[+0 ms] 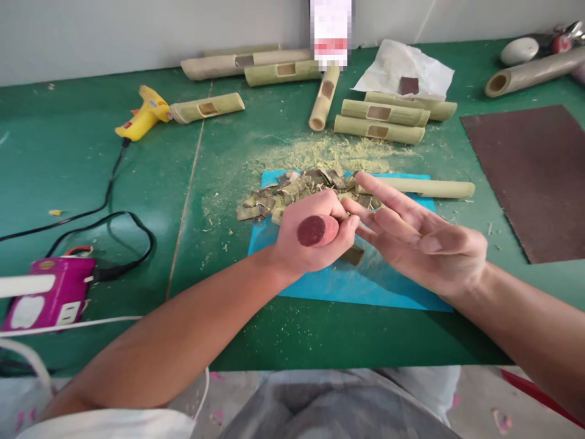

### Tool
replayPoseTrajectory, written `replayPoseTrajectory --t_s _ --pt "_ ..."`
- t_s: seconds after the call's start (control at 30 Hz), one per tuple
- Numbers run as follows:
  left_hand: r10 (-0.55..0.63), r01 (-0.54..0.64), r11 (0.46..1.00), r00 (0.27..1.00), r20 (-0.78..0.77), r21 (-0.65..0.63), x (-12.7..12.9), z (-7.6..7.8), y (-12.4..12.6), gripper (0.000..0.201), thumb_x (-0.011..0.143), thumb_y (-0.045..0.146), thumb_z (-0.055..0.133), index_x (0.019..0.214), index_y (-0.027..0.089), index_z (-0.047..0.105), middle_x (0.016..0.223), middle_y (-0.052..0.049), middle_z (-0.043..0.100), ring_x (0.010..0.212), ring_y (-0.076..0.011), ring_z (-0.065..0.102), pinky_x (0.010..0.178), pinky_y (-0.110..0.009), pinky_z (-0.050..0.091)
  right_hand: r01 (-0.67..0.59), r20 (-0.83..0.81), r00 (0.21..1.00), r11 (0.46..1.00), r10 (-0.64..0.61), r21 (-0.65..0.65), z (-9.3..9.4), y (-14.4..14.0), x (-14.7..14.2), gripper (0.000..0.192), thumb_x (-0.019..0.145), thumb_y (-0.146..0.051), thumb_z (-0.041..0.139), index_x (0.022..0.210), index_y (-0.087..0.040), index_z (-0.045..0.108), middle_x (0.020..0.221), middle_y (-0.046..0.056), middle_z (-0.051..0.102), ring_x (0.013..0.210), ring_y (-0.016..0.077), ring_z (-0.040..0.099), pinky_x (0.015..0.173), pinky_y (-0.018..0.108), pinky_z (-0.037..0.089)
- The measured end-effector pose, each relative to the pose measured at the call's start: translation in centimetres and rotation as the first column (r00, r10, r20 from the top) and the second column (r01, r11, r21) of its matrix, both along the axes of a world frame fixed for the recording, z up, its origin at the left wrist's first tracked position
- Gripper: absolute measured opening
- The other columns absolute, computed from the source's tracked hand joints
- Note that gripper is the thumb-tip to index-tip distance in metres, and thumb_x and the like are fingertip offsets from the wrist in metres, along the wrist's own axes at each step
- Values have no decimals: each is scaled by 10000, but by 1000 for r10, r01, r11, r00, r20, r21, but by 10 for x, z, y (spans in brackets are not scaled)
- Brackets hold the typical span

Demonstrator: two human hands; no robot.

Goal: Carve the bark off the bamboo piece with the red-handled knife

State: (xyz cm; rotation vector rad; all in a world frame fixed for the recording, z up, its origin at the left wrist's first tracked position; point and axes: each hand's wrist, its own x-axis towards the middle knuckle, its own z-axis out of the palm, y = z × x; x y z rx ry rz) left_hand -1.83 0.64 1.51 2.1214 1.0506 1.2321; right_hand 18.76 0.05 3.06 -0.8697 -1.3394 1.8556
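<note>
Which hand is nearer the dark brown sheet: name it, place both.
Right. The right hand, fingers extended, is a short way left of the dark brown sheet; the left hand, gripping a red handle, is farther left, beyond the right hand.

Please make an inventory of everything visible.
Table: 1, green, centre
Bamboo tubes: about 10, green/tan, mostly back
Glue gun: 1, yellow, left
Sheet: 1, blue, under hands
Chips: many, brownish, mostly on sheet
Mat: 1, brown, right
Paper: 1, white, back
Square: 1, brown, on paper
Power strip: 1, magenta, left
Cables: several, black/white, left
Pixelated panel: 1, white/red, back
Corner objects: several, mixed, back right
Handle: 1, reddish, in left hand
Left hand: 1, bare, centre
Right hand: 1, bare, right
</note>
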Motion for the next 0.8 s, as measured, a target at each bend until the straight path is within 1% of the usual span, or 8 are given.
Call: replayPoseTrajectory --t_s 0.13,0.2,0.33,0.47,0.57,0.67,0.73,0.8 --pt "-13 13 1000 1000 0 8 1 0 0 275 919 244 614 664 209 516 660 -1 644 600 -111 579 567 -270 475 -12 37 999 1000 12 22 -1 0 1 836 708 -523 591 1511 -343 449 612 -42 228 1364 318 581 1198 605 384" --pt "-2 2 1000 1000 -14 -6 0 1 0 272 915 246 619 668 207 511 646 7 620 584 -104 556 552 -264 454 -3 31 1000 1000 2 28 -2 0 2 844 707 -532 583 1517 -333 455 616 -41 248 1344 329 594 1201 613 372" --pt "17 -19 999 998 -66 -36 -1 3 0 258 907 269 630 690 210 505 614 28 544 545 -96 500 518 -261 418 -6 -1 1000 1000 6 4 -5 -2 3 832 715 -543 612 1509 -338 475 609 -50 281 1288 341 629 1210 641 344" --pt "14 -15 1000 998 -65 -13 -1 3 1 268 902 278 635 688 212 488 611 32 528 538 -96 488 515 -266 410 14 -10 1000 1000 -14 11 -4 -4 2 782 732 -513 657 1477 -336 499 605 -60 284 1313 330 634 1211 636 353" --pt "25 -27 999 997 -69 -19 0 2 1 274 904 274 627 683 211 478 607 34 518 540 -94 481 517 -265 403 48 -26 998 998 -48 -31 -1 -4 0 748 704 -457 681 1428 -338 539 601 -63 289 1309 322 641 1209 620 376" --pt "32 -32 999 996 -78 -1 0 3 1 286 903 282 621 674 207 468 608 33 523 533 -85 478 503 -254 391 62 -48 997 993 -67 -99 0 -4 -2 760 647 -408 715 1392 -340 579 594 -64 332 1276 327 653 1218 615 374" --pt "38 -39 999 995 -92 -1 0 4 0 281 899 280 615 671 204 470 611 33 530 532 -80 481 500 -246 389 53 -113 991 988 -70 -145 -1 -4 -2 751 637 -382 710 1378 -329 600 590 -66 350 1230 315 671 1232 590 363" --pt "48 -51 998 993 -109 -30 1 6 -2 268 893 265 604 670 204 469 617 35 535 539 -80 486 509 -243 398 40 -205 976 980 -80 -193 -1 -4 -2 723 653 -360 680 1371 -303 616 577 -68 338 1190 291 682 1254 545 336"
